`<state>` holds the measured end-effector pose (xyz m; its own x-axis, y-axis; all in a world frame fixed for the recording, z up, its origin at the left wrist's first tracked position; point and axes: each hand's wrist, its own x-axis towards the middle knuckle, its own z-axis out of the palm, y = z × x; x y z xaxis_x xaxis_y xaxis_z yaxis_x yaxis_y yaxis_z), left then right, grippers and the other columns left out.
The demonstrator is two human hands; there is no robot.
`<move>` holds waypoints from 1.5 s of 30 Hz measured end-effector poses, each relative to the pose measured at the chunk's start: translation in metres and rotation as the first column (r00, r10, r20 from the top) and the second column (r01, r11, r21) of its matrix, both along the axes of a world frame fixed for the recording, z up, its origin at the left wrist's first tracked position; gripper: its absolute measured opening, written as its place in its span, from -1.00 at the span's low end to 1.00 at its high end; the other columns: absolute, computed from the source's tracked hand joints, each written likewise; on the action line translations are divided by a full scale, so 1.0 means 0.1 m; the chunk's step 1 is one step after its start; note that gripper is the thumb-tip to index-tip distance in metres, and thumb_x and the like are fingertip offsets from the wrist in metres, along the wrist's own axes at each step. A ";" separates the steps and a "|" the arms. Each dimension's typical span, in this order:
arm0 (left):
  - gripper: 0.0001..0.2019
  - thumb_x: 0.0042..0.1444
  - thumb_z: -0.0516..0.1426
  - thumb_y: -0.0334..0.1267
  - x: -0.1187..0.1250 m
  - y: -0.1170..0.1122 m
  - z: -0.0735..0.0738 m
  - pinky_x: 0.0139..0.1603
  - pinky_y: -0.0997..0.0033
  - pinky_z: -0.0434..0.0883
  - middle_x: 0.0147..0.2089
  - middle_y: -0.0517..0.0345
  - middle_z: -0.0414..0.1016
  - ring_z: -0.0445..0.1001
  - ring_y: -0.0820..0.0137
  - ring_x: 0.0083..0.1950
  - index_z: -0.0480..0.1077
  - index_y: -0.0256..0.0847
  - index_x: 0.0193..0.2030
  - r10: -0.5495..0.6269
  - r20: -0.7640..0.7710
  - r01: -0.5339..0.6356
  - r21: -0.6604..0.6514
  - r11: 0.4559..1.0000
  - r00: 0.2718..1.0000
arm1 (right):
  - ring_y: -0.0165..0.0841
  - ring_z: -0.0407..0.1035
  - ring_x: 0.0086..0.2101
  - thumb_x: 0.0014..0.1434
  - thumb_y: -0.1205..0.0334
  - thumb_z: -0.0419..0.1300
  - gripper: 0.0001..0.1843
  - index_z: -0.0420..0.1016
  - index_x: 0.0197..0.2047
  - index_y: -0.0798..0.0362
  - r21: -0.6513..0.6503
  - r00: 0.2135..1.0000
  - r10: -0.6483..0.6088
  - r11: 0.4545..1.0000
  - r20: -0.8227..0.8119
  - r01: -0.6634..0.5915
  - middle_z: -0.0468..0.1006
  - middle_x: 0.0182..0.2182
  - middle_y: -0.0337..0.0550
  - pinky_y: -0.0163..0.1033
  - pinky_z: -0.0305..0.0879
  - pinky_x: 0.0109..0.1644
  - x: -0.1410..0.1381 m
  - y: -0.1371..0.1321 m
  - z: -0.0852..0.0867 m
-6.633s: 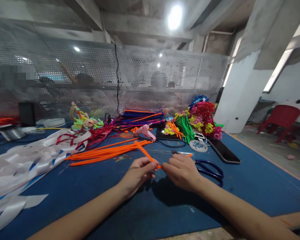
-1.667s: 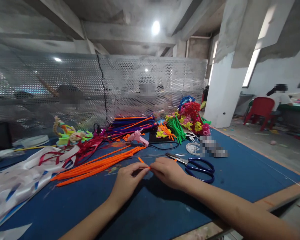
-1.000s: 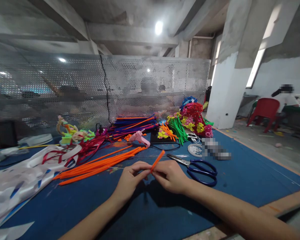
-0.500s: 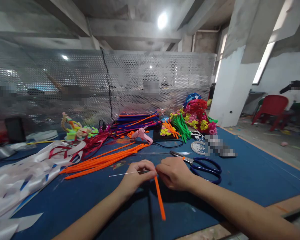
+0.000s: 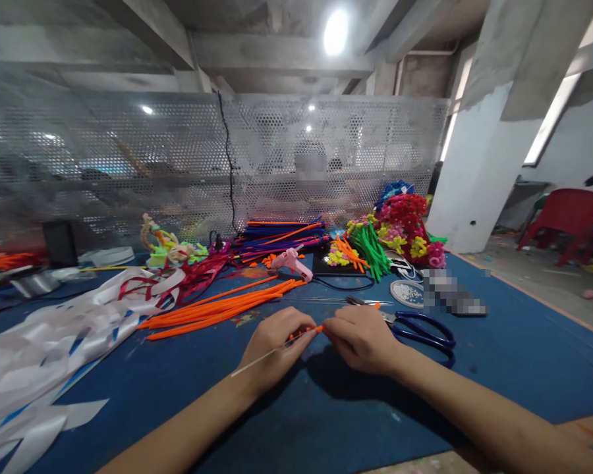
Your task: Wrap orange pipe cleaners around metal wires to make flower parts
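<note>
My left hand (image 5: 279,337) is closed in a pinch on a short orange pipe cleaner (image 5: 319,328) and a thin pale wire (image 5: 253,363), whose free end sticks out over the wrist. Orange bits show between its fingers. Opposite it, my right hand (image 5: 363,337) has its fingers pressed together on the other end of the pipe cleaner; most of that end is hidden. Blue-handled scissors (image 5: 389,318) lie just behind the right hand, which partly covers them. Beyond the left hand rests a bundle of orange pipe cleaners (image 5: 227,305).
A pink glue gun (image 5: 291,261) stands behind the bundle. White ribbon (image 5: 44,349) covers the table's left side. At the right are a dish of white beads (image 5: 408,293) and a blurred-out object (image 5: 467,304). Colourful pipe cleaner flowers (image 5: 402,220) pile up near the perforated metal screen (image 5: 277,151).
The long orange end that hung toward me is out of sight, with only a short bit between the hands. The wire has swung down toward my left wrist. The view has shifted left.
</note>
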<state>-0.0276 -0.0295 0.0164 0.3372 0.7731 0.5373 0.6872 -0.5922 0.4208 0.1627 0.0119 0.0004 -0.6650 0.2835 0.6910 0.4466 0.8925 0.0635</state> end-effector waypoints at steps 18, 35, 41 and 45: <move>-0.67 -0.30 0.35 -0.23 0.14 0.07 0.02 -0.31 0.44 0.45 -0.39 0.12 0.55 0.51 0.40 -0.38 0.47 -0.29 -0.32 0.283 0.713 0.295 -0.571 0.766 0.642 | -0.42 0.03 -0.55 0.18 0.35 -0.06 -0.76 0.33 -0.47 0.09 0.114 0.999 -0.007 0.993 0.043 0.002 0.28 -0.61 -0.24 -0.24 -0.22 -0.46 0.03 0.02 0.01; -0.73 -0.04 0.19 -0.09 0.12 0.03 0.02 -0.37 0.48 0.35 -0.40 0.10 0.40 0.37 0.43 -0.38 0.50 -0.28 -0.55 0.019 0.678 0.380 -0.435 0.816 0.735 | -0.41 0.05 -0.55 0.15 0.39 -0.06 -0.77 0.36 -0.46 0.10 0.104 0.996 0.070 0.992 0.053 -0.075 0.28 -0.62 -0.23 -0.24 -0.19 -0.46 0.03 0.00 0.02; -0.75 -0.25 0.31 -0.32 0.10 0.04 -0.04 -0.36 0.50 0.36 -0.39 0.18 0.42 0.40 0.44 -0.37 0.47 -0.25 -0.34 0.113 0.643 0.350 -0.546 0.761 0.758 | -0.40 0.04 -0.55 0.15 0.40 -0.06 -0.75 0.35 -0.49 0.10 0.150 0.997 0.042 0.987 0.063 -0.051 0.28 -0.63 -0.22 -0.23 -0.19 -0.47 0.03 0.00 0.01; -0.87 -0.08 0.24 -0.29 0.03 0.06 -0.02 -0.32 0.48 0.36 -0.39 0.14 0.48 0.43 0.42 -0.35 0.47 -0.25 -0.35 0.008 0.434 0.217 -0.467 0.857 0.901 | -0.42 0.05 -0.56 0.17 0.37 -0.06 -0.76 0.34 -0.48 0.09 0.083 0.997 0.031 0.996 0.072 -0.037 0.28 -0.62 -0.24 -0.24 -0.19 -0.47 0.02 0.00 -0.03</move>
<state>-0.0246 -0.0238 0.0143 0.2699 0.9422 0.1987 0.3325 -0.2849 0.8991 0.1646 0.0114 -0.0021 -0.7209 0.2024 0.6628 0.4078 0.8972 0.1695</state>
